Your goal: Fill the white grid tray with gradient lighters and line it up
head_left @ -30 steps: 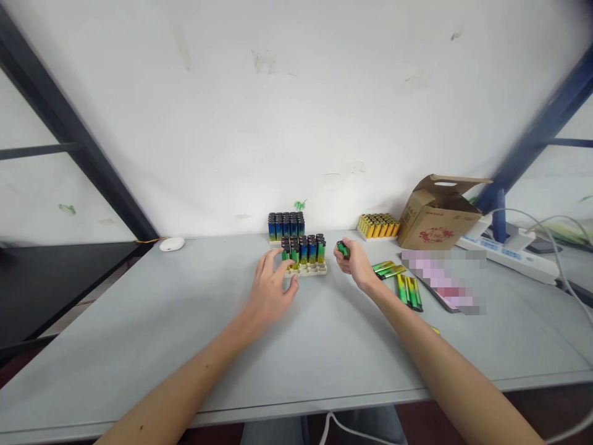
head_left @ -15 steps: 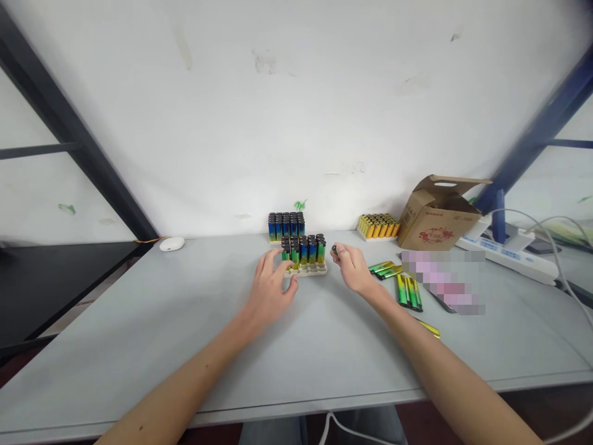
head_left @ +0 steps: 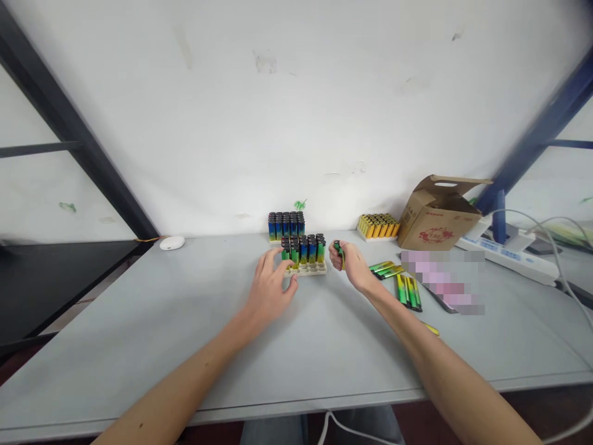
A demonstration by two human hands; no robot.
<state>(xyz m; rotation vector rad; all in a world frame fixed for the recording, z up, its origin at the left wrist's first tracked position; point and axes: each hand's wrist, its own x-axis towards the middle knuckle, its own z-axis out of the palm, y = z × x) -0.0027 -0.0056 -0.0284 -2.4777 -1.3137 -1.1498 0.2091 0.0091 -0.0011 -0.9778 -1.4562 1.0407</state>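
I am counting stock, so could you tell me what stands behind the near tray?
Behind the near tray stands a second tray of lighters against the wall; its lower part is hidden.

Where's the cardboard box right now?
In the head view the cardboard box stands open at the table's far right by the wall, just right of the yellow lighters and left of the power strip.

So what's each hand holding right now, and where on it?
Right hand grips a green lighter around its lower body, top poking out. Left hand holds nothing; its fingertips touch the lighter tray.
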